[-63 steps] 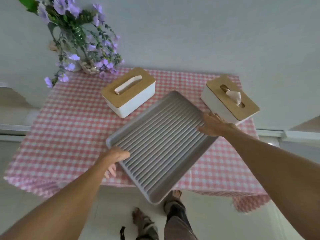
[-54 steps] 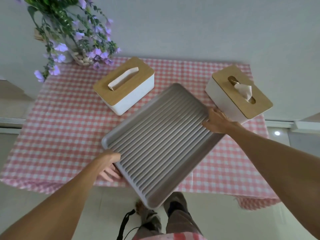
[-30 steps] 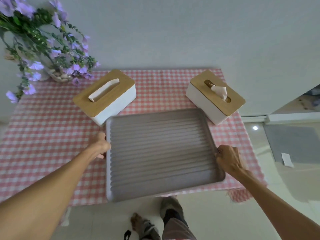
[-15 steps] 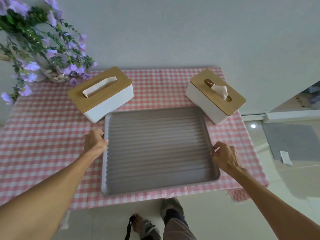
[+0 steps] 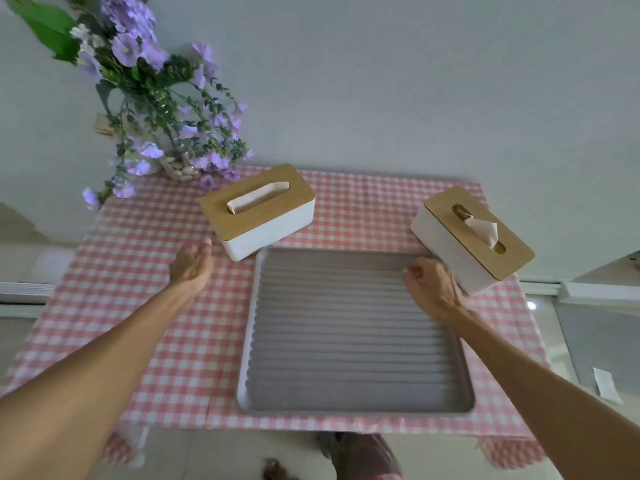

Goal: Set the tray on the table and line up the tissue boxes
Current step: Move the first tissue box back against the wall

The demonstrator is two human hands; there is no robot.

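On the worktop point(image 5: 138, 306), under a pink checked cloth, the ribbed grey tray point(image 5: 353, 334) lies flat, centre-near. Far left of it, touching its corner, left tissue box point(image 5: 263, 216), wooden lid, white body; right tissue box point(image 5: 474, 244) angled at the tray's far right corner. Purple flowers point(image 5: 156, 109) far left. Left hand point(image 5: 192, 263) open, empty, just beside the left box. Right hand point(image 5: 429, 285) loosely curled over the tray's far right corner, holding nothing. No readable writing.

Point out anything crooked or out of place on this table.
Both tissue boxes sit askew: the left tissue box and the right tissue box are angled opposite ways, not in line. The grey tray lies flat and square to the table edge. Nothing is spilled or damaged.
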